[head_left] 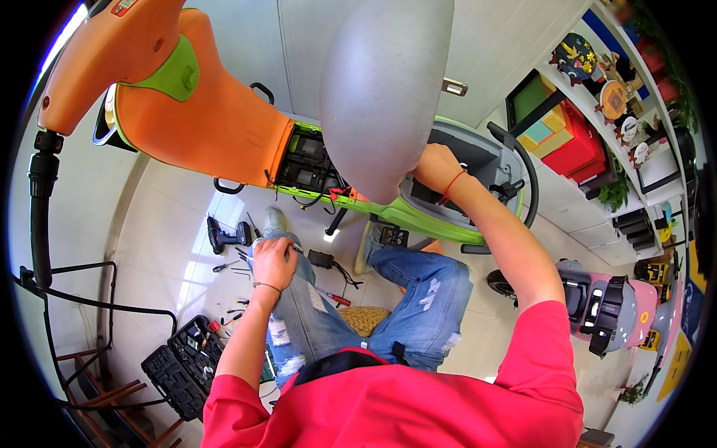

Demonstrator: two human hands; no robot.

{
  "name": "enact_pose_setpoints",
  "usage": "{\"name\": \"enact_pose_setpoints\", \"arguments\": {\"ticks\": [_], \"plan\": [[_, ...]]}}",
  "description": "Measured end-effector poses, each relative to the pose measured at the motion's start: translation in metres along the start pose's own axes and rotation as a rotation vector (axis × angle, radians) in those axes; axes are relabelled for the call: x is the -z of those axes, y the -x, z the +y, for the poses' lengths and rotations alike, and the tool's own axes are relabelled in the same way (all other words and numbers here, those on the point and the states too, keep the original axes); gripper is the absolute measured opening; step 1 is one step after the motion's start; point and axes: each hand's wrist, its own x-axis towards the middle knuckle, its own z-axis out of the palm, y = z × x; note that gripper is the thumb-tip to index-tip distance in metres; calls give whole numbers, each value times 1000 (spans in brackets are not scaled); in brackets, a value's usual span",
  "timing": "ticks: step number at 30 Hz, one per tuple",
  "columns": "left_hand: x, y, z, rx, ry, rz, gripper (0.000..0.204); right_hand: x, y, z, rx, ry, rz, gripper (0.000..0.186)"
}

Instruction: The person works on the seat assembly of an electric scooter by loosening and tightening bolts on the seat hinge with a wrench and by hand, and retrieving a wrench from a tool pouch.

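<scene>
A grey scooter seat [388,97] stands raised over the open storage bin [478,149] of an orange and green electric scooter [216,119]. My right hand [439,170] reaches across to the seat's lower right edge, fingers curled in against it. Down on my left knee rests my left hand [273,263], its fingers bent; a thin greyish piece shows beside them, too small to name. Ahead of the seat, the footboard section lies uncovered, with a black battery compartment [305,158] and loose red and black wires [334,194].
On the tiled floor lie a cordless drill [224,235], a black box with a cable [321,259], a red-handled screwdriver [338,299] and an opened tool case [196,358]. Shelves [597,119] and a pink scooter [612,313] stand at right. A woven stool [364,319] is between my legs.
</scene>
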Motion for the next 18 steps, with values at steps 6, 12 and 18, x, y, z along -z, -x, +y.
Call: {"name": "enact_pose_setpoints", "arguments": {"ticks": [6,12,18], "plan": [[-4,0,-1,-9,4,2,13,-9,7,3,-121,-20,121,16],[0,5,12,-56,-38,88,12,-8,69,-57,-500,-1181,285,17],[-39,25,92,912,1854,-584,44,-46,125,-176,-392,-1149,96,19]]}}
